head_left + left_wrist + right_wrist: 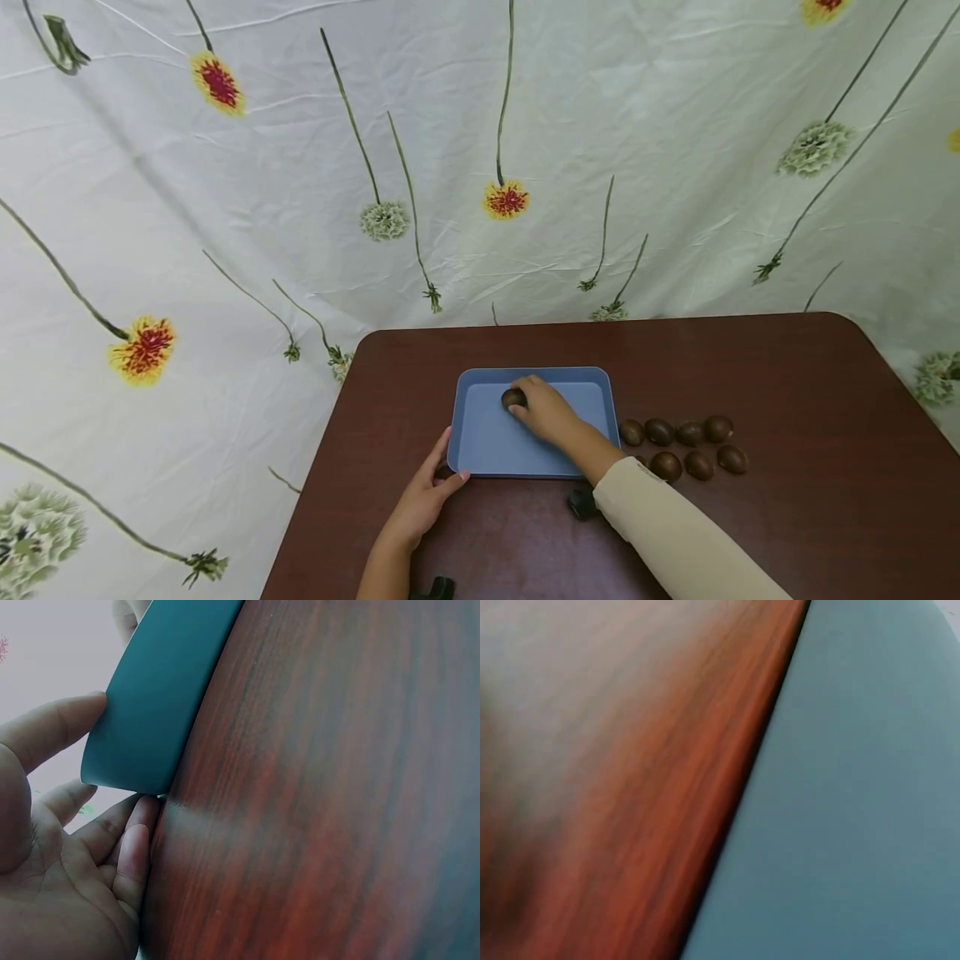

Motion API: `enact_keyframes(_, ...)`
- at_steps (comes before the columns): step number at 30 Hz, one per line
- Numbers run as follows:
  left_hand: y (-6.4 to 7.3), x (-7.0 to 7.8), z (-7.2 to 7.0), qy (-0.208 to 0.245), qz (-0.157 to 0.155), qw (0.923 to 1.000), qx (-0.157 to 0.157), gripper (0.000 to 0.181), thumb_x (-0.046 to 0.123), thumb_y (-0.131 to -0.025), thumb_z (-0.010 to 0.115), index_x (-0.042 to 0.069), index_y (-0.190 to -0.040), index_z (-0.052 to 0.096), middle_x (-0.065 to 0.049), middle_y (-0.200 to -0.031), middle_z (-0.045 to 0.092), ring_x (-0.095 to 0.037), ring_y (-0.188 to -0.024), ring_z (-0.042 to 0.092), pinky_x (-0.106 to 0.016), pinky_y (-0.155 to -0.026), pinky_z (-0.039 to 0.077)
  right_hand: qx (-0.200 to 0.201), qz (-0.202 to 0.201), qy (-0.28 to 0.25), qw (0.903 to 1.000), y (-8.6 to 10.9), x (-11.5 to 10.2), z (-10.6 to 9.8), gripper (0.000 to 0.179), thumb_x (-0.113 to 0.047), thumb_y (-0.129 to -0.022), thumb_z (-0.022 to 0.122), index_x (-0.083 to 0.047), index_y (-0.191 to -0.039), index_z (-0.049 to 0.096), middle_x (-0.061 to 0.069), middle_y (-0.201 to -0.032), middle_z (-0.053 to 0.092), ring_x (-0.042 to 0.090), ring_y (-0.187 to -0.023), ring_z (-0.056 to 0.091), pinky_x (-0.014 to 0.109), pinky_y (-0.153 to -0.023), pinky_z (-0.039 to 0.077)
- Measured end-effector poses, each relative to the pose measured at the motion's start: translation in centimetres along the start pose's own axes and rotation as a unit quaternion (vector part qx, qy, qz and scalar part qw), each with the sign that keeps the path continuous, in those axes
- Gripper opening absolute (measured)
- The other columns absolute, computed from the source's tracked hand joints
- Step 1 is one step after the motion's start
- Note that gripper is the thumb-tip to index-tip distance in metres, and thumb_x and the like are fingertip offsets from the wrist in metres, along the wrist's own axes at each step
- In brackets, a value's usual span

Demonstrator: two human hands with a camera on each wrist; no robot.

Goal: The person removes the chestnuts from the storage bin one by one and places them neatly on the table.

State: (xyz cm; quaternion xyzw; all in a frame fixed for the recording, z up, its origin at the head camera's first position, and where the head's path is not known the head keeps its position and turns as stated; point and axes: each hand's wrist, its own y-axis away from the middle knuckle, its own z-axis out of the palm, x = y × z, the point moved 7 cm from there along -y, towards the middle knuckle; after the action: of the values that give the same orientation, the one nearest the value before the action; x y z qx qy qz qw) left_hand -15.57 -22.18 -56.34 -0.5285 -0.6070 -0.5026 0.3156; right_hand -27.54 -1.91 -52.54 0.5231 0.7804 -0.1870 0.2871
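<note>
A shallow blue tray (495, 450) lies on the brown table. Over its upper middle, my right hand (546, 410) holds a dark brown egg-shaped fruit (513, 399), much like a passion fruit, between thumb and fingers. At the near left corner of the tray, my left hand (423, 496) grips the edge, thumb on the near side and forefinger along the left side. The left wrist view shows the thumb (64, 727) against the tray wall (161, 697), with other fingers curled below the corner. In the right wrist view only tray and table appear; the hand is out of sight.
Right of the tray, several more dark brown fruits (690, 433) lie in two rows, partly hidden by the right forearm. A black wrist camera (581, 504) sits under that forearm. Behind the table (810, 392) hangs a white flowered cloth (675, 125).
</note>
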Motion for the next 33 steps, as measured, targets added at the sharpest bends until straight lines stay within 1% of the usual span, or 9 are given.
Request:
enact_keyframes(7,0.1,0.1,-0.2,-0.003,0.0,1.0,0.001,0.08,0.034,-0.096,0.07,0.044,-0.16,0.022,-0.013,-0.167,0.027,-0.021,-0.111,0.054,-0.036,-0.092,0.044,0.042,0.015,-0.033,0.9984,1.2,0.1,-1.2,0.043,-0.024,-0.097,0.07,-0.007,-0.135,0.06,0.011,-0.128,0.063,0.028,-0.115,0.063,0.045,-0.094,0.05)
enact_keyframes(14,0.3,0.1,-0.3,-0.001,-0.002,1.0,-0.001,0.081,0.035,-0.095,0.071,0.044,-0.16,0.022,-0.014,-0.166,0.027,-0.021,-0.104,0.056,-0.037,-0.092,0.044,0.079,0.009,-0.081,0.9935,3.3,0.3,-2.7,0.044,-0.024,-0.096,0.072,-0.006,-0.135,0.061,0.01,-0.127,0.062,0.027,-0.112,0.063,0.044,-0.095,0.052)
enact_keyframes(18,0.3,-0.1,-0.4,-0.007,-0.004,1.0,0.0,0.081,0.037,-0.095,0.071,0.045,-0.159,0.022,-0.014,-0.167,0.027,-0.021,-0.109,0.057,-0.039,-0.095,0.044,0.096,0.012,-0.109,0.9894,4.6,1.0,-3.4,0.044,-0.024,-0.095,0.073,-0.006,-0.134,0.061,0.009,-0.126,0.063,0.026,-0.112,0.063,0.042,-0.095,0.052)
enact_keyframes(21,0.2,-0.2,-0.4,-0.01,-0.007,0.9999,0.002,0.081,0.039,-0.095,0.071,0.046,-0.159,0.023,-0.013,-0.167,0.027,-0.022,-0.111,0.054,-0.038,-0.093,0.044,0.101,0.011,-0.129,0.9864,5.7,1.6,-3.9,0.045,-0.024,-0.096,0.072,-0.005,-0.135,0.059,0.009,-0.125,0.062,0.026,-0.114,0.062,0.042,-0.097,0.052)
enact_keyframes(25,0.1,-0.3,-0.3,-0.013,-0.009,0.9999,0.002,0.082,0.039,-0.095,0.071,0.043,-0.16,0.022,-0.013,-0.167,0.026,-0.023,-0.108,0.051,-0.035,-0.087,0.043,0.117,0.01,-0.128,0.9848,7.5,2.6,-5.1,0.047,-0.026,-0.096,0.072,-0.006,-0.136,0.058,0.007,-0.126,0.061,0.025,-0.114,0.061,0.044,-0.097,0.052)
enact_keyframes(28,0.0,-0.4,-0.3,-0.014,-0.007,0.9999,0.003,0.082,0.038,-0.095,0.071,0.041,-0.161,0.022,-0.014,-0.167,0.027,-0.022,-0.107,0.052,-0.034,-0.088,0.043,0.134,0.011,-0.121,0.9836,8.9,3.4,-6.3,0.047,-0.027,-0.095,0.073,-0.009,-0.136,0.059,0.006,-0.126,0.062,0.025,-0.112,0.063,0.045,-0.096,0.053)
enact_keyframes(33,-0.2,-0.6,-0.2,-0.012,-0.005,0.9999,0.0,0.082,0.039,-0.094,0.072,0.045,-0.16,0.023,-0.012,-0.167,0.027,-0.022,-0.099,0.053,-0.034,-0.087,0.043,0.152,0.017,-0.108,0.9823,11.5,5.2,-8.0,0.045,-0.024,-0.094,0.074,-0.009,-0.134,0.059,0.006,-0.123,0.062,0.026,-0.111,0.063,0.045,-0.094,0.053)
